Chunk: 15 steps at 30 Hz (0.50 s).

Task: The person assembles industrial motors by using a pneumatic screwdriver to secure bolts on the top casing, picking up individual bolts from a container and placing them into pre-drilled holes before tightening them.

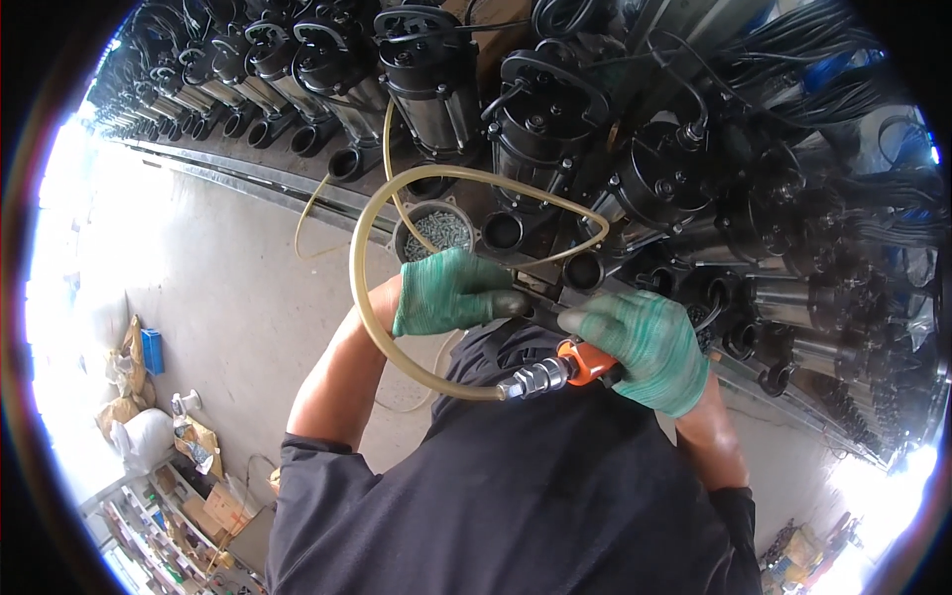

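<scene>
My right hand (645, 347), in a green-striped work glove with grey fingertips, is wrapped round an orange air tool (589, 362). A metal coupling (538, 378) joins the tool's rear to a clear yellowish air hose (372, 297), which loops up past my left arm. My left hand (451, 293), gloved alike, has its fingers drawn together by the tool's dark front end; what they pinch is hidden. Just beyond that hand stands a round metal bowl (436, 230) of small screws. Nearest to both hands are black-and-steel submersible pumps (545, 119) with dark round outlets.
A long row of similar pumps (337, 69) stretches away to the left on a low bench (248, 174), and more crowd the right side. Bundled black cables (803, 59) lie at the upper right. On the concrete floor (238, 268) at left sit a blue box (152, 351) and shelving (159, 516).
</scene>
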{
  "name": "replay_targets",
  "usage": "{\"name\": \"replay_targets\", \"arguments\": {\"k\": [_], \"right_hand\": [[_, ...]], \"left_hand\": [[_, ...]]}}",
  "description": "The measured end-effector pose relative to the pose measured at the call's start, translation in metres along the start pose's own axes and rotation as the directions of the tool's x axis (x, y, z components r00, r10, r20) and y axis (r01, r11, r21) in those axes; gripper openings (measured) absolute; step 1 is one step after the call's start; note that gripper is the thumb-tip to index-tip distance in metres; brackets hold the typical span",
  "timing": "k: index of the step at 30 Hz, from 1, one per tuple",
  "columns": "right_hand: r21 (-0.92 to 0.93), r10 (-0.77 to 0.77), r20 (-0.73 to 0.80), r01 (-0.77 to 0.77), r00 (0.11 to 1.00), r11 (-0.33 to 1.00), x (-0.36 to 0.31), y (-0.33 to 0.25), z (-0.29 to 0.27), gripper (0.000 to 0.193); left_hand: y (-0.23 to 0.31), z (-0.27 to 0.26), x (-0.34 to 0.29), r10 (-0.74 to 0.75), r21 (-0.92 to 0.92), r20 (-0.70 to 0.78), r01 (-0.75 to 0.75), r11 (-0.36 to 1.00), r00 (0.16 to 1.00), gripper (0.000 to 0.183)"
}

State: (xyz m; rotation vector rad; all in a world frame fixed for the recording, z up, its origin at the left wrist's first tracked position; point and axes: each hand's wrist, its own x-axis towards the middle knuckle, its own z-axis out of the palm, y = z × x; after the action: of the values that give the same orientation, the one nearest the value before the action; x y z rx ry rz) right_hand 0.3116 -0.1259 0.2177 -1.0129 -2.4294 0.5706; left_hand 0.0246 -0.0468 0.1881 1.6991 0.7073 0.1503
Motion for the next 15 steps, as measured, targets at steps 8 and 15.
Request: {"name": "replay_targets", "arguments": {"k": [8, 15], "right_hand": [[0.043, 0.015, -0.011, -0.015, 1.0, 0.999, -0.001, 0.002, 0.004, 0.065], [0.14, 0.175, -0.061, -0.166, 0.983, 0.976, -0.002, 0.0, -0.007, 0.052]], "left_hand": [[-0.066, 0.044, 0.018, 0.181, -0.626, -0.12, -0.216, 0.749, 0.976, 0.083], [-0.156, 0.02, -0.015, -0.311, 0.166, -0.336, 0.381, 0.909, 0.889, 0.032]]}}
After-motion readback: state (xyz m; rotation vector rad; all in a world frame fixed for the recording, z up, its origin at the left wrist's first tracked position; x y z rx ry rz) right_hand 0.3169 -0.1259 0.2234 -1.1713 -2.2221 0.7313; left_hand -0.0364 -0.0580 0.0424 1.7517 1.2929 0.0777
